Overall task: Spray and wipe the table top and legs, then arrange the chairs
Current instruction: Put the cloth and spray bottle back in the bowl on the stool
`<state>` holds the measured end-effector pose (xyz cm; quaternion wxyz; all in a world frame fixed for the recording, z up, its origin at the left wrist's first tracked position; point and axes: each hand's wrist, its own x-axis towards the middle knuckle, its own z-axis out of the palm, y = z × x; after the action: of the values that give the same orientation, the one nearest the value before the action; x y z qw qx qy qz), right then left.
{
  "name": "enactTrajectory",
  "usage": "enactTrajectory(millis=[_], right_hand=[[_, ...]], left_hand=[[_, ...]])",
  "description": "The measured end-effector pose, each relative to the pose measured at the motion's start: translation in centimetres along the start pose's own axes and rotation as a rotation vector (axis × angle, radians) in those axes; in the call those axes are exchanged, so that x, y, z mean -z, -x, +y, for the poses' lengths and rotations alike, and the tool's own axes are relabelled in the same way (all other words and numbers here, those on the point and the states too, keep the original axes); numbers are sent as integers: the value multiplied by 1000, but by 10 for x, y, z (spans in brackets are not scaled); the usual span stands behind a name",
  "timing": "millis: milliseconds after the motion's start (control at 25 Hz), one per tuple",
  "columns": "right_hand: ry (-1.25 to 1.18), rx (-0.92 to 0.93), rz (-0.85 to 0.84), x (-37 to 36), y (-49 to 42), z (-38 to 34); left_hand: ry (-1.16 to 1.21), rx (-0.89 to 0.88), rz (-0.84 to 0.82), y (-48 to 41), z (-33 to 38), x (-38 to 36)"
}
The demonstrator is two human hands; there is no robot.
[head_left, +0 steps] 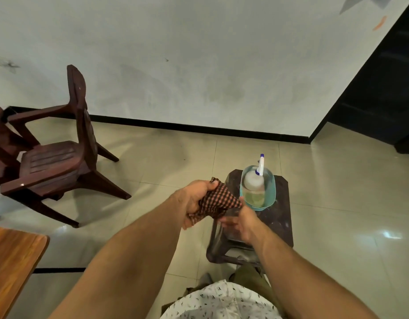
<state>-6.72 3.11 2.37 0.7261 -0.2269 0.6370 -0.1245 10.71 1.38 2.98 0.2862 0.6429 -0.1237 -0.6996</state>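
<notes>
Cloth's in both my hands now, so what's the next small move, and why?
Probably let the right hand release the cloth and reach for the bottle. The left hand grips the cloth too, so it can hold it alone. The bottle lies untouched in the tub on the stool, just beyond the right hand, and the table needs spray before wiping.
</notes>
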Motion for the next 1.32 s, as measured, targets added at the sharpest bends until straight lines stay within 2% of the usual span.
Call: enactTrajectory(millis=[80,200,360,480,520,680,880,960,1080,1160,1320], right_hand=[[-36,85,-19,-8,-9,0],[-37,300,146,-13,-11,-19],[-184,441,101,-9,-7,-32],[102,393,48,-10,-9,-41],[80,373,57,-8,-7,-46],[-351,310,-17,2,3,-63],[-16,34,-38,6,1,-68],[-38,50,-20,10,0,-75],[-255,81,-40,9,6,-79],[-315,118,-54,8,13,-78],[-119,370,59,14,17,-84]], left_hand=[[38,-38,15,1,-2,8],[66,-103,42,0,-4,18],[58,-147,23,1,-3,18],[17,-205,19,5,4,15],[13,-216,15,6,6,14],[4,-249,65,2,12,14],[-107,-262,93,-6,5,10],[-83,-252,67,-5,3,7],[-33,-288,4,0,7,-1],[-15,-312,-13,2,10,-3],[-57,-372,66,2,9,-6]])
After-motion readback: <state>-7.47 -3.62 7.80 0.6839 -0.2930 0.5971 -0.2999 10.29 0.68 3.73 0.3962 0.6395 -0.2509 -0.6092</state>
